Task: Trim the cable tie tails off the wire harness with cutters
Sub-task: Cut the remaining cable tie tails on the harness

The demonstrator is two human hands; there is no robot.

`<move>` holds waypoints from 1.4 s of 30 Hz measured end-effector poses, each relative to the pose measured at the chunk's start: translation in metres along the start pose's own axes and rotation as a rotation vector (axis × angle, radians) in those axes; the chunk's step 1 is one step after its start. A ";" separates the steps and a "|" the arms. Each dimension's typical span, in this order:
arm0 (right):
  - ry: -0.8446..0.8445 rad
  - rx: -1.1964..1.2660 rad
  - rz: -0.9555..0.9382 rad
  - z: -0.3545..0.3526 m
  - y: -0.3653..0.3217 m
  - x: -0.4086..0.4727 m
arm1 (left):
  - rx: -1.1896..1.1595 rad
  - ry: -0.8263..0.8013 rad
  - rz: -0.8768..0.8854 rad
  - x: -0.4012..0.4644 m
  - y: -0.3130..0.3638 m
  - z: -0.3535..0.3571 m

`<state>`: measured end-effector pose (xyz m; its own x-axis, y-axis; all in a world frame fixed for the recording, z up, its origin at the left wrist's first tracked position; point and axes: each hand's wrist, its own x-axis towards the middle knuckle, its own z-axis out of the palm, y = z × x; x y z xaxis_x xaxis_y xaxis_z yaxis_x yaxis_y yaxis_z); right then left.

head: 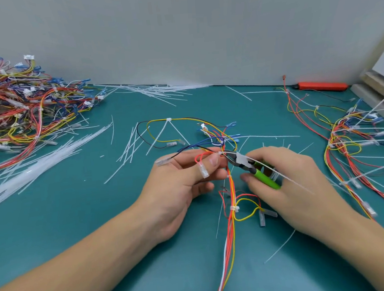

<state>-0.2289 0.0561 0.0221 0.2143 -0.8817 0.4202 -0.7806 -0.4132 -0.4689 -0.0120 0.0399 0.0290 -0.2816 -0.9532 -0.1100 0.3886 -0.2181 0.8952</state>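
Green-handled cutters (255, 170), gripped in the right hand (290, 181), meet a cable tie (220, 153) on the wire harness (230, 188), which the left hand (184, 180) pinches above the teal table (76, 211).

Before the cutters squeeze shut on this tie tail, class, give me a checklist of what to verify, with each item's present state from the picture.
1. Left hand grips the wire harness near the tie: ok.
2. Right hand holds the cutters by the green handles: ok.
3. Cutter tip sits at the cable tie head: ok.
4. Tie tail lies between the blades: cannot tell, the tip is blurred.
5. No coloured wire caught in the blades: cannot tell.
6. Left fingers well away from the cutter tip: not ok, they sit very close to it.
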 end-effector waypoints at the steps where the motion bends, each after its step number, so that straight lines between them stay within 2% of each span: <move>1: 0.005 0.001 -0.005 0.001 -0.001 0.000 | 0.003 -0.002 0.001 0.000 0.000 0.000; 20: -0.020 0.101 -0.006 0.003 -0.005 0.000 | 0.065 -0.029 0.002 -0.003 0.001 0.003; 29: -0.017 0.187 0.103 0.001 -0.012 -0.003 | 0.067 -0.059 0.006 -0.004 0.000 0.003; 36: 0.134 0.248 0.194 -0.008 -0.006 0.002 | 0.096 -0.064 0.005 -0.003 0.000 0.000; 42: 0.147 0.299 0.297 -0.014 0.010 0.006 | 0.135 -0.084 0.001 -0.002 0.001 -0.003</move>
<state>-0.2431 0.0501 0.0306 -0.0962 -0.9394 0.3289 -0.5873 -0.2133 -0.7808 -0.0089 0.0414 0.0287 -0.3557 -0.9313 -0.0781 0.2693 -0.1821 0.9457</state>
